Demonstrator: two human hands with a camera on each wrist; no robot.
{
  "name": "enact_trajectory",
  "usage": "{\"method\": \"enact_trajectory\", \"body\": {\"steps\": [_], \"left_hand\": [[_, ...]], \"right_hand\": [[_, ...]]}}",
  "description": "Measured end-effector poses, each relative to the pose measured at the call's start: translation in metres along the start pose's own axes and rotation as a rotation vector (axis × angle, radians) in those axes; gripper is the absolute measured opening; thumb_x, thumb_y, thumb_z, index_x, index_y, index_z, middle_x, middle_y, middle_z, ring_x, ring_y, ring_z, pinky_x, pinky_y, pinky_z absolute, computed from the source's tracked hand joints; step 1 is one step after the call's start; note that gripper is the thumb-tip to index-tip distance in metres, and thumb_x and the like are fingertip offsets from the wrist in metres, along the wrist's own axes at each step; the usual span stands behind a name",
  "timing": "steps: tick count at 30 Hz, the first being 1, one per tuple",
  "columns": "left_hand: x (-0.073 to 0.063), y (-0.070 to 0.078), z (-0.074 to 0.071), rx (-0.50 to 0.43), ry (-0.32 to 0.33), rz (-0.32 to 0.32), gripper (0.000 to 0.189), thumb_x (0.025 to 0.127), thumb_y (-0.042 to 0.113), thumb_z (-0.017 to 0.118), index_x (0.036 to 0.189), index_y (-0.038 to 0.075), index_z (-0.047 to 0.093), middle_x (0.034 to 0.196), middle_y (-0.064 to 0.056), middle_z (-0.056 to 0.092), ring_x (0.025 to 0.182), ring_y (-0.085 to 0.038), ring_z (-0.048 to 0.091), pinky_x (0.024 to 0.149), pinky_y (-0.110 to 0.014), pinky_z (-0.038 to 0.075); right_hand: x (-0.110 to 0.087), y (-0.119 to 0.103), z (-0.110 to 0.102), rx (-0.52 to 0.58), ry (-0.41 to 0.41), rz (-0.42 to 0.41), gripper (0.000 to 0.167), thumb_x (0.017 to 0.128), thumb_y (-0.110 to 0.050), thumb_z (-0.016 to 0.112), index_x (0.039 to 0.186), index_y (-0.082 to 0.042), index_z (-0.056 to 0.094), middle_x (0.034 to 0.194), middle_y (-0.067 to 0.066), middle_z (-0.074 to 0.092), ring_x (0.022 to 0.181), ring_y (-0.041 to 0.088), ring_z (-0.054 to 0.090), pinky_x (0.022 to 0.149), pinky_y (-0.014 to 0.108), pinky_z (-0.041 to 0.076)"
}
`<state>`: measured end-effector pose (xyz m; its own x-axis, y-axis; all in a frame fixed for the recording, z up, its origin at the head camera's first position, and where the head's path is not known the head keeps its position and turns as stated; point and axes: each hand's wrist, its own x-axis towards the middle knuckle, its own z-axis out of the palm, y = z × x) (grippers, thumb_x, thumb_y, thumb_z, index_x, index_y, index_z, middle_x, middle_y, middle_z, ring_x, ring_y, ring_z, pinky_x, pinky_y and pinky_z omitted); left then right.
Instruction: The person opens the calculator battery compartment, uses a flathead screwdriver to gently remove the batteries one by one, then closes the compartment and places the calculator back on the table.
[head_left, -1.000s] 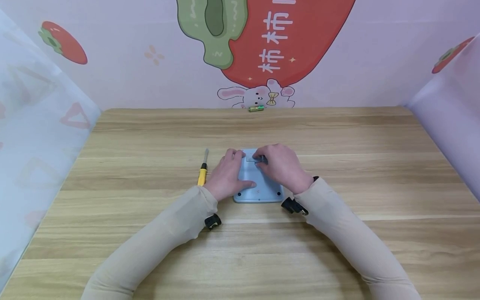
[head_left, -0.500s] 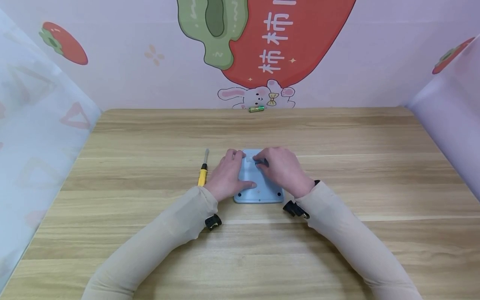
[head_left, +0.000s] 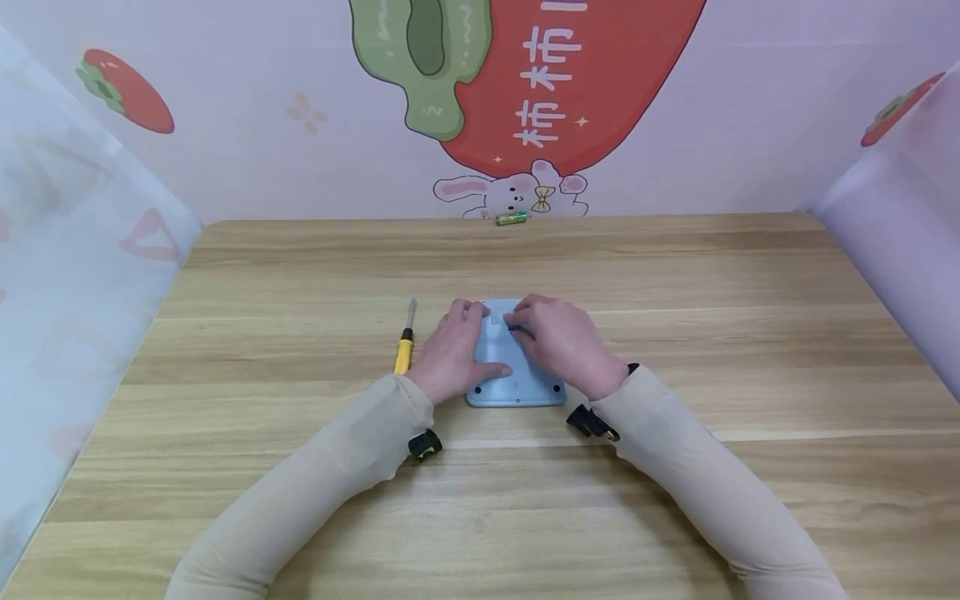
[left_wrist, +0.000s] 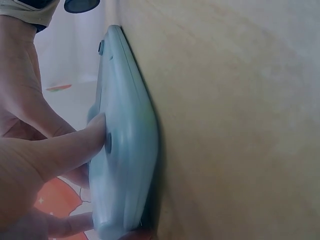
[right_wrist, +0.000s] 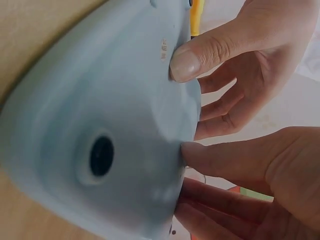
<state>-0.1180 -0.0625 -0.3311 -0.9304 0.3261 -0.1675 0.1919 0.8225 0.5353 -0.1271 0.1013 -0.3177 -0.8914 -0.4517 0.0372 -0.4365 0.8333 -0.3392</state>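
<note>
A light-blue calculator (head_left: pixel 517 367) lies back side up on the wooden table, black rubber feet showing at its near corners. My left hand (head_left: pixel 452 354) grips its left side, thumb laid across the back and fingers at the far-left edge. My right hand (head_left: pixel 558 337) bends over the far part of the back, thumb and forefinger close together at a rectangular battery compartment (head_left: pixel 496 318). A small dark patch shows between those fingertips; whether it is a held piece or the opening is not clear. In the right wrist view, the right thumb (right_wrist: pixel 200 156) touches the calculator's edge.
A yellow-handled screwdriver (head_left: pixel 404 350) lies left of the left hand, tip pointing away. One green battery (head_left: pixel 512 218) lies at the table's back edge against the printed backdrop. Cloth walls stand at both sides. A black wrist camera (head_left: pixel 592 422) sits under the right cuff.
The right hand has shifted slightly toward me, with less of the dark patch between its fingertips showing. The left hand, calculator, screwdriver and battery stay in place.
</note>
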Motion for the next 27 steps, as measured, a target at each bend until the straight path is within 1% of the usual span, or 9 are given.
{"method": "enact_trajectory", "body": {"steps": [2,4,9,12,16,19,23,27], "left_hand": [[0.0,-0.001,0.0,-0.005,0.0,-0.002,0.076,0.078,0.032,0.08,0.137,0.003,0.041,0.139,-0.017,0.038,0.116,-0.028,0.047,0.1,-0.039,0.044],[0.001,-0.002,0.001,-0.012,-0.001,-0.006,0.076,0.078,0.033,0.08,0.137,0.004,0.042,0.139,-0.016,0.038,0.117,-0.028,0.047,0.101,-0.039,0.044],[0.0,-0.001,0.0,-0.034,-0.002,-0.02,0.077,0.077,0.033,0.081,0.138,0.005,0.042,0.14,-0.016,0.038,0.118,-0.028,0.048,0.102,-0.04,0.043],[-0.001,-0.001,-0.001,-0.043,-0.008,-0.036,0.08,0.077,0.033,0.081,0.14,0.005,0.041,0.142,-0.017,0.036,0.119,-0.029,0.048,0.103,-0.041,0.043],[-0.002,-0.001,-0.002,-0.053,-0.019,-0.053,0.086,0.079,0.035,0.079,0.145,0.004,0.034,0.145,-0.018,0.032,0.118,-0.029,0.048,0.103,-0.042,0.043],[-0.001,-0.002,-0.003,-0.054,-0.023,-0.049,0.087,0.082,0.036,0.076,0.147,0.002,0.029,0.145,-0.02,0.032,0.114,-0.03,0.049,0.101,-0.042,0.044],[-0.001,-0.005,-0.007,-0.053,-0.02,-0.05,0.084,0.085,0.037,0.071,0.147,0.0,0.028,0.142,-0.021,0.035,0.11,-0.03,0.051,0.098,-0.042,0.046],[-0.002,-0.008,-0.011,-0.07,-0.028,-0.082,0.081,0.088,0.037,0.068,0.147,0.0,0.027,0.137,-0.021,0.039,0.107,-0.031,0.05,0.096,-0.042,0.046]], "right_hand": [[-0.001,0.001,0.0,0.012,-0.006,0.005,0.026,0.09,-0.012,0.067,0.115,-0.005,0.07,0.111,0.013,0.067,0.095,0.026,0.066,0.077,0.038,0.056],[-0.002,0.003,0.0,0.033,-0.013,0.01,0.027,0.09,-0.012,0.067,0.116,-0.006,0.069,0.112,0.012,0.066,0.096,0.025,0.066,0.08,0.038,0.055],[-0.006,0.007,0.0,0.091,-0.027,0.028,0.033,0.09,-0.013,0.066,0.122,-0.005,0.065,0.118,0.013,0.063,0.107,0.027,0.062,0.091,0.041,0.051],[-0.009,0.01,0.001,0.089,-0.019,0.038,0.038,0.089,-0.015,0.068,0.125,-0.003,0.062,0.123,0.016,0.061,0.113,0.03,0.058,0.095,0.043,0.049],[-0.014,0.014,0.001,0.07,0.001,0.054,0.043,0.087,-0.017,0.07,0.126,-0.002,0.06,0.127,0.019,0.057,0.117,0.033,0.055,0.098,0.045,0.047],[-0.017,0.017,0.001,0.07,0.005,0.063,0.045,0.087,-0.017,0.071,0.127,0.0,0.059,0.128,0.021,0.055,0.118,0.034,0.054,0.099,0.045,0.046],[-0.019,0.021,0.001,0.08,0.003,0.085,0.047,0.088,-0.018,0.07,0.129,0.0,0.057,0.13,0.022,0.053,0.116,0.033,0.055,0.097,0.045,0.047],[-0.022,0.024,0.001,0.088,0.0,0.107,0.049,0.088,-0.019,0.069,0.132,0.0,0.055,0.131,0.021,0.052,0.112,0.032,0.058,0.094,0.044,0.049]]}}
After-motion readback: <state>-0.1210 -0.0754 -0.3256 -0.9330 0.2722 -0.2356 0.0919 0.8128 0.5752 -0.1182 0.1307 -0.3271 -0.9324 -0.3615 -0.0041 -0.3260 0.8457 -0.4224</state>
